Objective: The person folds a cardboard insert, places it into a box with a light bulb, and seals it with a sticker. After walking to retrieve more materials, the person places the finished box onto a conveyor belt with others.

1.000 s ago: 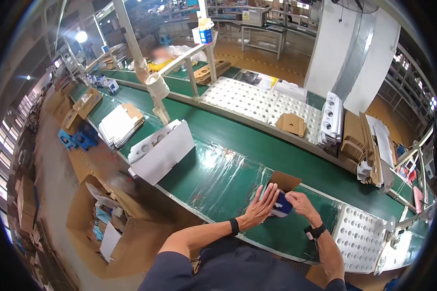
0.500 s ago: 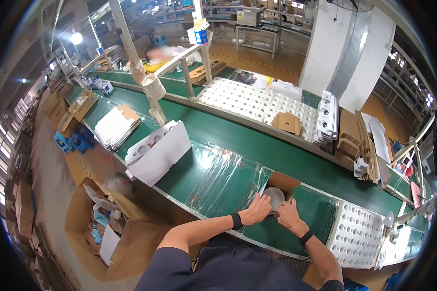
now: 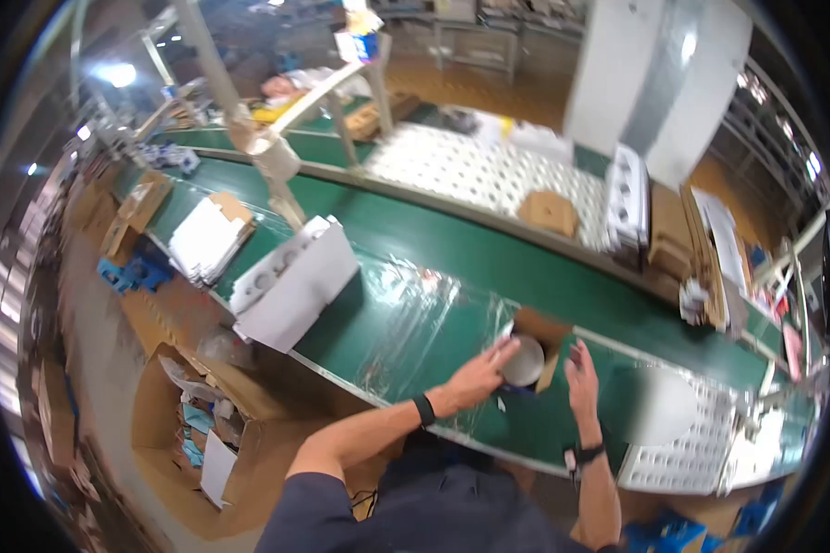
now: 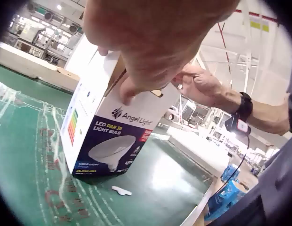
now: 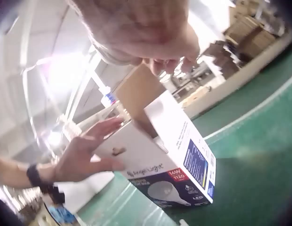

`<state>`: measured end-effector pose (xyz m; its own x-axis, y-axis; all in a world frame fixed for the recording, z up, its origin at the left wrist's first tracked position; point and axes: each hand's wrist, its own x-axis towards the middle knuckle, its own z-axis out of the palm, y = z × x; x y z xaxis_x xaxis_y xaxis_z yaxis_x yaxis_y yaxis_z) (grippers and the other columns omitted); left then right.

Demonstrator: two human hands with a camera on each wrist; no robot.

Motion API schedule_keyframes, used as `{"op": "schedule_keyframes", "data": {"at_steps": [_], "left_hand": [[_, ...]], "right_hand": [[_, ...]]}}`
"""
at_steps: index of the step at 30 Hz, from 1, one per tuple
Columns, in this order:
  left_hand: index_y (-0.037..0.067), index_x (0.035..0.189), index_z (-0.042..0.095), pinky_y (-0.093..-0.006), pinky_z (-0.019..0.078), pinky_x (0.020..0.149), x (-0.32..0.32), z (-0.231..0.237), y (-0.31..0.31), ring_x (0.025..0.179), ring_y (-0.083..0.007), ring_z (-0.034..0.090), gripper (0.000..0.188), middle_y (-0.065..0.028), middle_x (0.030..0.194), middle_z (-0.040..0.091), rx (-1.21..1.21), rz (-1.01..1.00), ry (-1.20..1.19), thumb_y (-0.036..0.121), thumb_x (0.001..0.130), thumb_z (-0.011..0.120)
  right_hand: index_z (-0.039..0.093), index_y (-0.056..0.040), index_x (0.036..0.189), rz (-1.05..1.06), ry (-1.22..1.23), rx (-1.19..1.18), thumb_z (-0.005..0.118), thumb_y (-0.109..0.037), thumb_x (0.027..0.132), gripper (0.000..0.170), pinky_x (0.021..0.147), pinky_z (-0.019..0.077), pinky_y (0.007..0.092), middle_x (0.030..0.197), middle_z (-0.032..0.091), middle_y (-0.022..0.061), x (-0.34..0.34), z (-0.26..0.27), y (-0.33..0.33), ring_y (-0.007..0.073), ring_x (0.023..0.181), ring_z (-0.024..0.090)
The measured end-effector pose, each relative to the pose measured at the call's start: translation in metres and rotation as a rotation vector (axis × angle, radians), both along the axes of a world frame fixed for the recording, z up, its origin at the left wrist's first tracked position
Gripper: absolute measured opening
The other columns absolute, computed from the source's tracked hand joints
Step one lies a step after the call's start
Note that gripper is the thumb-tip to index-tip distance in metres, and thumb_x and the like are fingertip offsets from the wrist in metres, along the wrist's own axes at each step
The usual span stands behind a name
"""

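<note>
A white and dark blue light bulb box (image 4: 115, 136) stands upright on the green belt, its brown inner flap (image 5: 139, 92) raised. In the head view a round grey disc (image 3: 524, 361) shows inside the open top. My left hand (image 3: 478, 376) grips the box's left wall at the rim, with the thumb on the printed face. To the right of the box, my right hand (image 3: 582, 382) is raised clear of it with nothing in its fingers. A small white piece with rounded ends (image 4: 121, 190) lies on the belt before the box.
White perforated trays (image 3: 489, 175) run along the far side, and another tray (image 3: 682, 461) lies at right. A white carton (image 3: 304, 290) with holed inserts stands at left, beyond it stacked white sheets (image 3: 210, 241). A large cardboard box (image 3: 277, 461) of scraps sits below left.
My right hand has let go of the box and moved away to the right. The left hand keeps its hold at the left rim. Earlier the box's blue side faced up; now its open top does.
</note>
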<state>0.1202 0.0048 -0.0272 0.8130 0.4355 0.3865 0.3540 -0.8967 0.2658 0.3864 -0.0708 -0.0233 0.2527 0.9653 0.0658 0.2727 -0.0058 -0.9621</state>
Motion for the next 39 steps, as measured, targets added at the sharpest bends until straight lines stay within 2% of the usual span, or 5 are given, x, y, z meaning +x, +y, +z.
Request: {"op": "schedule_keyframes", "data": {"at_steps": [6,12,21,25,39], "left_hand": [[0.004,0.080,0.066,-0.0455,0.0444,0.111,-0.006,0.000,0.026,0.140,-0.0403,0.044,0.014,-0.0230,0.155,0.039,-0.416,-0.308,-0.143,0.006,0.074,0.079],[0.021,0.143,0.049,-0.0490,0.0333,0.117,-0.014,-0.023,0.039,0.142,-0.0328,0.041,0.085,-0.0133,0.154,0.044,-0.378,-0.323,0.098,0.014,0.066,0.085],[0.021,0.144,0.047,-0.0481,0.0322,0.113,0.001,-0.028,0.038,0.138,-0.0253,0.043,0.078,-0.0026,0.152,0.047,-0.126,-0.232,0.182,0.018,0.073,0.079],[0.011,0.144,0.044,-0.0514,0.0266,0.119,-0.003,-0.039,0.039,0.138,-0.0295,0.045,0.080,-0.0117,0.145,0.052,-0.293,-0.197,0.218,0.015,0.072,0.078],[0.009,0.138,0.052,-0.0496,0.0373,0.112,-0.020,-0.026,0.012,0.132,-0.0340,0.049,0.066,-0.0138,0.135,0.058,-0.303,-0.010,-0.088,0.021,0.079,0.080]], "right_hand": [[0.038,-0.0031,0.150,0.181,0.342,-0.227,0.081,-0.020,0.084,0.080,0.109,0.0412,0.0359,0.141,0.052,0.0129,-0.036,-0.062,0.040,0.0219,0.127,0.051],[0.033,-0.0036,0.154,0.009,0.420,-0.242,0.076,-0.027,0.092,0.079,0.109,0.0406,0.0352,0.143,0.050,0.0117,-0.043,-0.085,0.034,0.0208,0.130,0.050],[0.058,-0.0061,0.140,0.243,0.583,-0.104,0.053,-0.046,0.104,0.055,0.113,0.0362,0.0425,0.147,0.054,0.0158,0.021,0.049,0.081,0.0262,0.135,0.049],[0.059,-0.0166,0.141,0.986,-0.334,-0.284,0.071,-0.053,0.088,0.065,0.118,0.0298,0.0469,0.153,0.044,0.0243,-0.005,0.063,0.094,0.0395,0.143,0.039],[0.074,-0.0208,0.123,0.736,-0.417,0.012,0.081,-0.022,0.080,0.044,0.122,0.0225,0.0517,0.149,0.054,0.0095,-0.009,-0.004,0.053,0.0368,0.149,0.031]]}}
